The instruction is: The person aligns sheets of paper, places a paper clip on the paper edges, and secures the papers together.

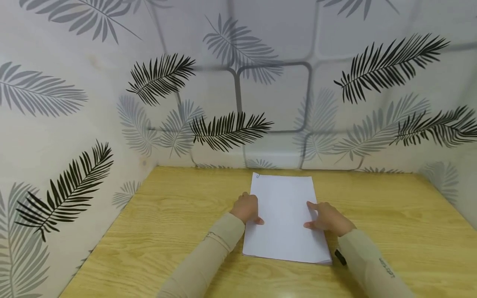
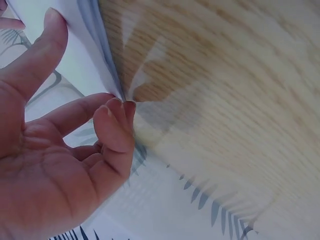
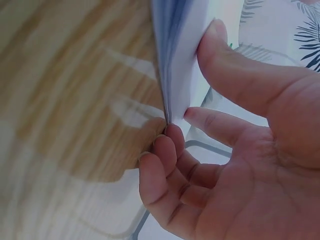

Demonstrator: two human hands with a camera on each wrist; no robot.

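Observation:
A stack of white paper sheets [image 1: 285, 219] lies on the wooden table, with a small dark curved mark at its far left corner. My left hand [image 1: 247, 207] grips its left edge: the thumb [image 2: 54, 37] lies on the top sheet, and curled fingertips meet the side of the stack in the left wrist view. At the right edge is my right hand [image 1: 328, 217], thumb and index finger on the top sheet. Its other fingers [image 3: 165, 150] curl against the sheet edges in the right wrist view. Layered sheets [image 3: 170, 65] show along that side.
The yellow wood-grain table [image 1: 179, 207] reaches back to a wall [image 1: 275, 99] covered with a leaf pattern. A similar patterned surface [image 1: 56, 145] rises along the left. A small black piece [image 1: 340, 257] shows beside the right sleeve cuff.

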